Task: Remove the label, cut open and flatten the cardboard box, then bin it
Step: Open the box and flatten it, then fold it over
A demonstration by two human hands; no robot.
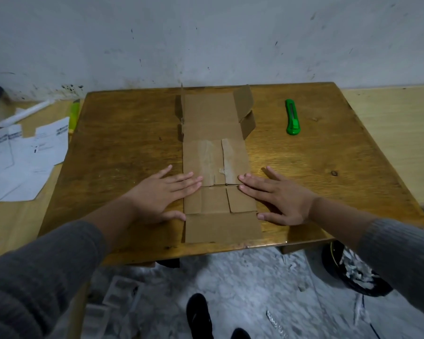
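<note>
Two spread hands, left hand (165, 195) and right hand (278, 198), press the slit brown cardboard box (216, 165); I'd next flatten the raised flaps at twelve o'clock.

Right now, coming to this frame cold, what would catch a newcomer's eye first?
The opened-out cardboard box lies mid-table, with the left hand and right hand pressing flat on its near part from either side. At its far end the side flaps stand up unflattened. A bright green utility knife lies apart on the wooden table, right of the box.
</note>
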